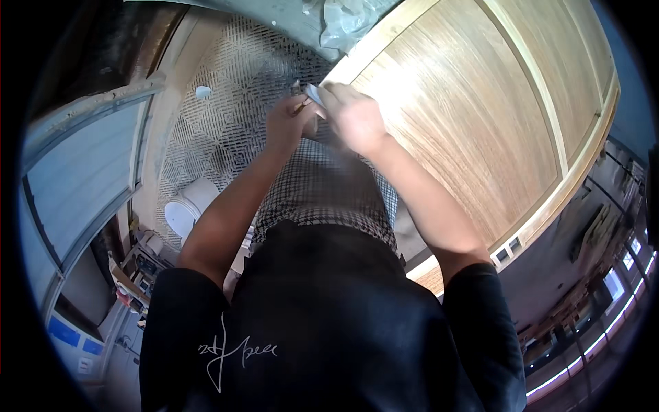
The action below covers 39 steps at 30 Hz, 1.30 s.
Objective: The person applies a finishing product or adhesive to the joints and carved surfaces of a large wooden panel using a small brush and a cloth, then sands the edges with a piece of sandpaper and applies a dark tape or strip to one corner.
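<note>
- Pale wood makes up the broad framed panel filling the right side, its grain catching light.
- Near its edge, the right hand is nearly closed, fingers bent over a small white piece between both hands.
- The left hand, just beside it, curls around a thin object too blurred to identify.
- Below lies a patterned floor with a white round container.
- Blue-grey panes stand at left; translucent plastic lies beyond the panel's corner.
</note>
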{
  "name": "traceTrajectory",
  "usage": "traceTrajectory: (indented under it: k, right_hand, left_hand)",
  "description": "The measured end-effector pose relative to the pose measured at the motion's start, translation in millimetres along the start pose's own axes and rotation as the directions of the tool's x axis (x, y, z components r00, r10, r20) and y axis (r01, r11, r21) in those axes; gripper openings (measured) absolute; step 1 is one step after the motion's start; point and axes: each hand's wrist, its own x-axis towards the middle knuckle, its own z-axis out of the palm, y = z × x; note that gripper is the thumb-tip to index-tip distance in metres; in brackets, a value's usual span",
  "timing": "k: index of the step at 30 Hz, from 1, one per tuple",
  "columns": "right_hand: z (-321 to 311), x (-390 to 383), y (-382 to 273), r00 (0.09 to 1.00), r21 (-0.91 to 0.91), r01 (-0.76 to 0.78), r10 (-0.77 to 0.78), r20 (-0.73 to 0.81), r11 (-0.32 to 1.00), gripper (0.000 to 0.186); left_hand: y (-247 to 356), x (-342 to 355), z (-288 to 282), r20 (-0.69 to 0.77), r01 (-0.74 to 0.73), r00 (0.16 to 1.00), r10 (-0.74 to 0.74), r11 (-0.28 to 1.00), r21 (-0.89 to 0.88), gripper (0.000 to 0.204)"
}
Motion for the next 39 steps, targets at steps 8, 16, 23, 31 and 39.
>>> traceTrajectory:
  k: [8, 16, 23, 31, 39]
  right_hand:
    - [3, -21, 5, 0.992, 0.05, -0.126, 0.127, -0.009, 0.991, 0.04]
    - [2, -23, 9, 0.998, -0.037, -0.062, 0.063, 0.031, 0.997, 0.042]
    - [4, -10, 7, 0.993, 0.093, -0.088, 0.079, 0.093, 0.992, 0.037]
    - [16, 20, -2, 0.977, -0.062, -0.143, 0.151, 0.148, 0.988, 0.014]
    - [-47, -108, -39, 0.857, 0.002, -0.492, 0.485, -0.173, 0.87, 0.013]
  left_hand:
    - [-9, 7, 4, -0.029, -0.074, 0.997, 0.074, 0.997, 0.027, 0.027]
    - [-7, 3, 8, -0.036, -0.04, 0.998, 0.042, 0.998, 0.047, 0.031]
    - [-9, 1, 2, -0.048, 0.033, 0.998, -0.042, 0.985, -0.169, 0.033]
    - [-36, 9, -7, -0.041, -0.044, 0.998, 0.044, 0.999, 0.009, 0.025]
    - [-32, 9, -3, 0.006, -0.049, 0.999, 0.049, 0.989, 0.137, 0.03]
